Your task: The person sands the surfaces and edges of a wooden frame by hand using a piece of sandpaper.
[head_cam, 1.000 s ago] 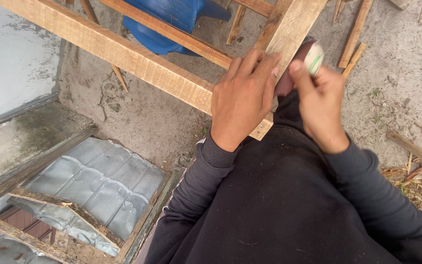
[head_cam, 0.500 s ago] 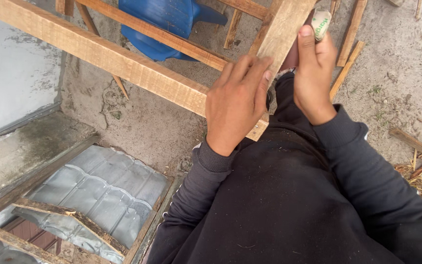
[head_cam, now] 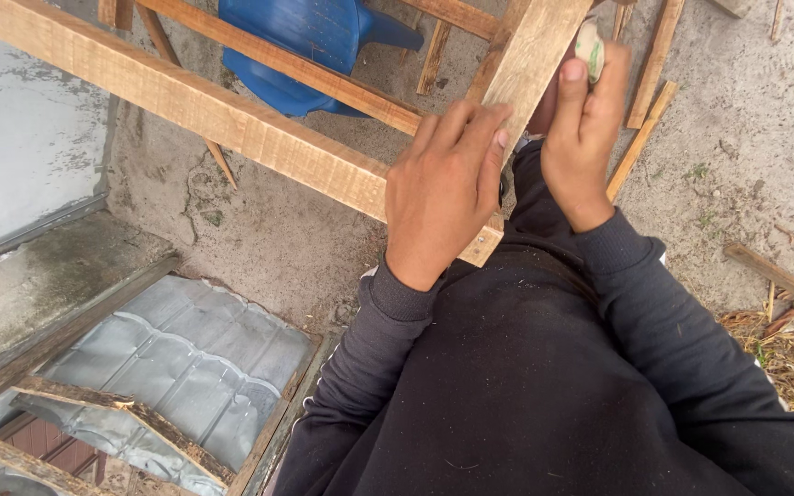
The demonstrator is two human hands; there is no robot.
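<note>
Pale rough-sawn wooden frame [head_cam: 232, 124] has the left hand [head_cam: 448, 188] flat over its corner joint, fingers spread; right hand [head_cam: 585, 129] pinches a small greenish folded pad [head_cam: 590, 48] against the upright plank [head_cam: 539, 55].

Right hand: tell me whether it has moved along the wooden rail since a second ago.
Yes. The right hand, pinching a small pale block, has slid up the upright wooden rail, away from the left hand pressed at the joint.

wooden frame [head_cam: 232, 119]: pale rough beams, joined at corner | sandpaper block [head_cam: 589, 48]: small, greenish, against upright
</note>
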